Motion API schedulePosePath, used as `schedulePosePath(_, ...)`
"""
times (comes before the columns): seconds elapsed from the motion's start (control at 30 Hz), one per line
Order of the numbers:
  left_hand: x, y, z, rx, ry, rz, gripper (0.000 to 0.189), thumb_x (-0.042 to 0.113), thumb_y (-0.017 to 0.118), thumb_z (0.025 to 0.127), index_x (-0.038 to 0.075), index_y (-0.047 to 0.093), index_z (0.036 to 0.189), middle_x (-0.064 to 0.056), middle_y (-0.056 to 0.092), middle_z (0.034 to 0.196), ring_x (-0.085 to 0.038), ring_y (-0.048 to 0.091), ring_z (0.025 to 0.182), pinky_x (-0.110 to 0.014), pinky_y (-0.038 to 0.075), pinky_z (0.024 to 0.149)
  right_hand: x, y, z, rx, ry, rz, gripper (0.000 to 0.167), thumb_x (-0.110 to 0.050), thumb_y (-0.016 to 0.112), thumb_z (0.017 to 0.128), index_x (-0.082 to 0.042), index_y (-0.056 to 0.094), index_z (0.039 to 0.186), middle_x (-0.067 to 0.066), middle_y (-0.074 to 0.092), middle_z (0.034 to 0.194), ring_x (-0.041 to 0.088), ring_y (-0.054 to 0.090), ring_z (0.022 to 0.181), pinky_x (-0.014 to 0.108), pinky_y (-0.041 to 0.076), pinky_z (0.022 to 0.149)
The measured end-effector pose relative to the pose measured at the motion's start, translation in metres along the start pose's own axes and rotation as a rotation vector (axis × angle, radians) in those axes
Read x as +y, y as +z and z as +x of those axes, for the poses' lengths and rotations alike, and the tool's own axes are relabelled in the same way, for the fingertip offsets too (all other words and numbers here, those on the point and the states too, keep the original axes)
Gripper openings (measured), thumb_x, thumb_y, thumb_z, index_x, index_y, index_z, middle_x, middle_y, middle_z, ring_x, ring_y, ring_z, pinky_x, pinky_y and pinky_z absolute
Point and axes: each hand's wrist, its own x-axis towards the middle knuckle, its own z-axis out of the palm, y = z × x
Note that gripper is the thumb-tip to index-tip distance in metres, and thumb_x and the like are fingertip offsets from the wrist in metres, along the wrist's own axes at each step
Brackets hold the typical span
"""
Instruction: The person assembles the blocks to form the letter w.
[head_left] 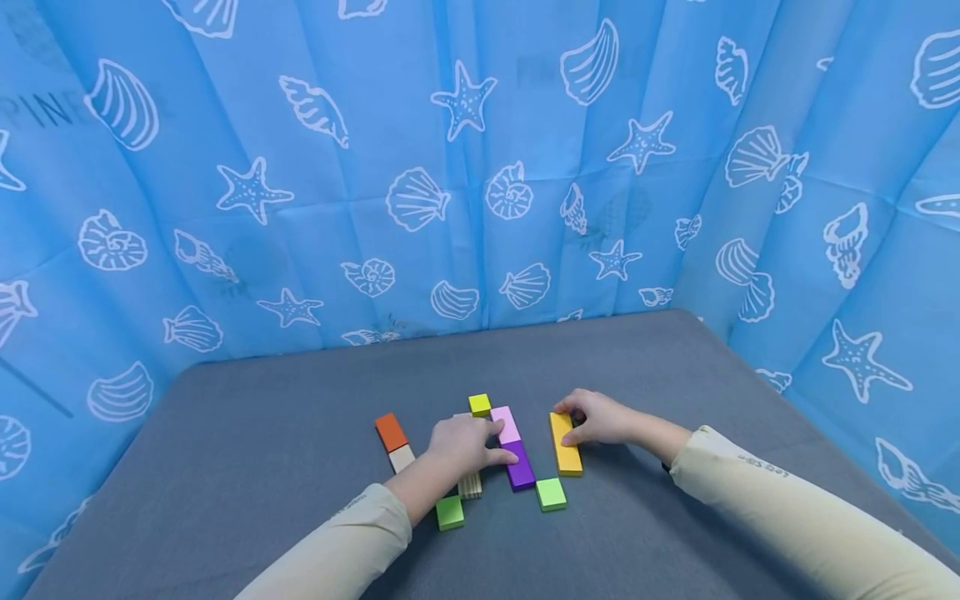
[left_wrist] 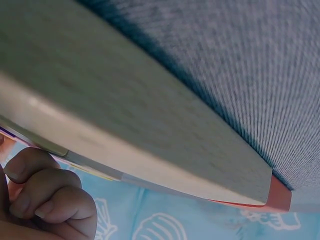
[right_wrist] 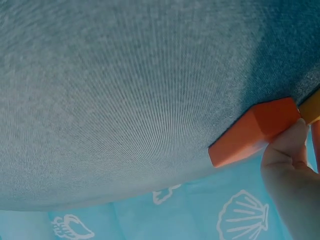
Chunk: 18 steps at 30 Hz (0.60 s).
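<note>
My left hand [head_left: 459,446] reaches over the blocks, thumb on a purple block [head_left: 521,475] and index finger at the pink block [head_left: 506,422] end to end with it. In the left wrist view its fingers [left_wrist: 65,202] are curled. Under that hand lies a striped wooden block [head_left: 470,486], partly hidden. My right hand [head_left: 600,418] pinches a long yellow-orange block [head_left: 566,454] between thumb and finger near its far end. The right wrist view has a finger touching a red-orange block [right_wrist: 255,130], with a yellow-orange piece at the right edge.
Left of the left hand, an orange-red block [head_left: 391,432] meets a pale wooden block [head_left: 402,458]. A yellow block [head_left: 480,405] sits behind the left hand; green [head_left: 450,513] and lime [head_left: 551,494] blocks lie nearer. Blue curtains [head_left: 465,250] border the grey table [head_left: 300,433].
</note>
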Motion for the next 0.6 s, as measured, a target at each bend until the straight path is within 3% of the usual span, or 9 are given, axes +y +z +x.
schedulePosePath(0.6,-0.0004,0.0019,0.0012,0.006,0.003,0.012,0.070,0.067,0.063,0.080,0.029,0.057,0.139,-0.003,0.060,0.133,-0.025,0.058,0.114,-0.043,0.050,0.083,-0.0013,0.0027,-0.0015,0.009,-0.004,0.010,0.047,-0.016,0.081,0.081,0.007,0.063,0.118,0.006,0.060,0.103,0.021,0.054,0.094,0.043,0.046,0.087)
